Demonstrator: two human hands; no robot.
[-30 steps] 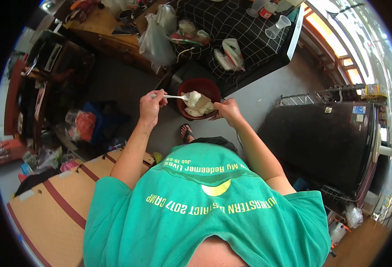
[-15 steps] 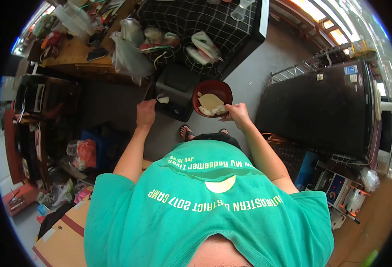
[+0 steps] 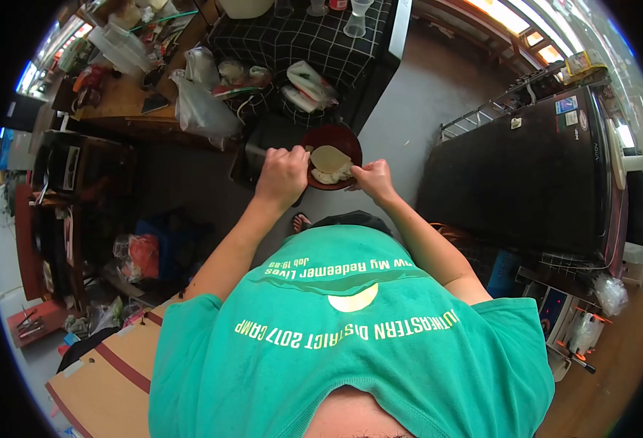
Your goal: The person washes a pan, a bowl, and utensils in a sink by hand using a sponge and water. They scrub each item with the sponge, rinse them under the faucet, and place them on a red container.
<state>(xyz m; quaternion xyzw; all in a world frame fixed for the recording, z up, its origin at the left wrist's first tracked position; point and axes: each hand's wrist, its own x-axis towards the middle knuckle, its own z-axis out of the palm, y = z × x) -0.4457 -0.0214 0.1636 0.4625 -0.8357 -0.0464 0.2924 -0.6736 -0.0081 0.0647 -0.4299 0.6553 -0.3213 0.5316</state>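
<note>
A dark red-brown bowl (image 3: 350, 141) holds a flat, pale, rounded piece (image 3: 331, 158) and a lumpy white mass (image 3: 333, 175). Closed fingers of my right hand (image 3: 374, 179) pinch the bowl's right rim. My left hand (image 3: 283, 174) is curled at the bowl's left edge, its back towards me; what its fingers hold, if anything, is hidden. Behind the left hand stands a black container (image 3: 266, 135), partly covered by that hand and the bowl. A blurred whitish streak shows just left of my knuckles.
A black fridge (image 3: 514, 171) stands at right. Ahead is a table with a black checked cloth (image 3: 299, 44), plastic bags (image 3: 204, 109) hanging beside it. A wooden desk (image 3: 128, 109) with clutter is at upper left. A blue stool-like object (image 3: 175, 237) sits at lower left.
My left hand has moved right and forward, from the black container to the bowl's left edge. The white piece seen near it earlier no longer shows. Bowl and right hand have shifted slightly left.
</note>
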